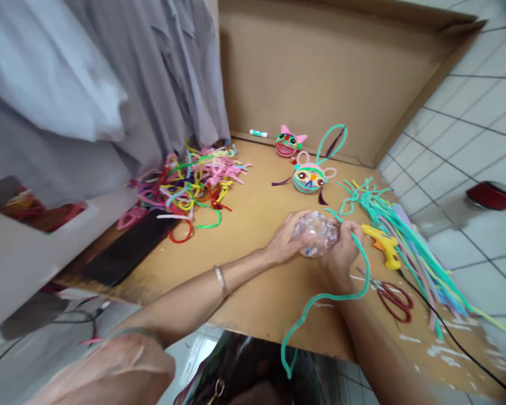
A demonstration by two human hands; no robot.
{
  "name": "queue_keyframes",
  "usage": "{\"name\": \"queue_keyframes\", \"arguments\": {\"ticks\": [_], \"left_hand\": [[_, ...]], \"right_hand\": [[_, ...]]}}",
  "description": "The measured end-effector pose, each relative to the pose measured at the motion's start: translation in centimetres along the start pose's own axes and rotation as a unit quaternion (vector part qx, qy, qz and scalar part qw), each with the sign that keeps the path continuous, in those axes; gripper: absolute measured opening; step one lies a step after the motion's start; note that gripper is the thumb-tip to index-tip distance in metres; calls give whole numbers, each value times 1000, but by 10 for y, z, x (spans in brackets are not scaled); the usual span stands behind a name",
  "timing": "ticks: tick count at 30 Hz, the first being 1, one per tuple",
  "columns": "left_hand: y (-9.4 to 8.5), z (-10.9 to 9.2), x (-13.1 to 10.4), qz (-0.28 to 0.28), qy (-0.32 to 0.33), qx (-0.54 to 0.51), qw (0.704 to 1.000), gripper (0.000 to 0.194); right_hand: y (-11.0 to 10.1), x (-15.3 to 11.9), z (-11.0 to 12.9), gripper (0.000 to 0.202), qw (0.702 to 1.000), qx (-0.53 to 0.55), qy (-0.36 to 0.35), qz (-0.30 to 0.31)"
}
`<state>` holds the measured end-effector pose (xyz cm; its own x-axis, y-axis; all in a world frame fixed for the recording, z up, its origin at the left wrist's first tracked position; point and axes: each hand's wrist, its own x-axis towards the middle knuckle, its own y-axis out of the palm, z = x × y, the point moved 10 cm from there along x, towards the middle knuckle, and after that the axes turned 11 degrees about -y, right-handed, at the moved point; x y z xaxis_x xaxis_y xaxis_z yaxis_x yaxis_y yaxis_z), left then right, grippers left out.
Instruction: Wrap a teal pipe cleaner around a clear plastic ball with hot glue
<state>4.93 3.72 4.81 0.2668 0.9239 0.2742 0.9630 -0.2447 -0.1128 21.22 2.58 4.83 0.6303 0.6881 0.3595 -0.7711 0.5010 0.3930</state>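
My left hand (283, 241) is wrapped round the left side of a clear round ball (320, 230) with coloured specks. At the ball's right side, my right hand (344, 244) pinches a teal pipe cleaner (366, 270). One short end of it points over the top of the ball; the long end curves down past my wrist and hangs over the table's front edge. To the right of my right hand lie a yellow glue gun (383, 246) and red-handled scissors (394, 301).
Behind the ball stand a teal animal head (307, 181) and a red-and-pink one (287, 145). A marker (258, 133) lies by the cardboard wall (312, 73). Tangled pipe cleaners (194, 183) and a black slab (129, 250) are left; straight pipe cleaners (421, 259) and a cord (442, 320) right.
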Motion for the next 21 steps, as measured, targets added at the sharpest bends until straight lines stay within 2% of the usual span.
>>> {"name": "queue_keyframes", "arguments": {"ticks": [2, 10, 16, 21], "left_hand": [[0, 2, 0, 5, -7, -2, 1000, 74], [1, -6, -2, 6, 23, 7, 1000, 75], [3, 9, 3, 34, -46, -58, 997, 80], [-6, 18, 7, 4, -75, -112, 991, 79]], "right_hand": [[-1, -3, -1, 21, 1000, -23, 11, 12], [-6, -5, 17, 23, 993, -99, -64, 23], [-1, -9, 14, 18, 994, -89, -36, 44], [2, -11, 8, 17, 994, -99, -17, 51]]}}
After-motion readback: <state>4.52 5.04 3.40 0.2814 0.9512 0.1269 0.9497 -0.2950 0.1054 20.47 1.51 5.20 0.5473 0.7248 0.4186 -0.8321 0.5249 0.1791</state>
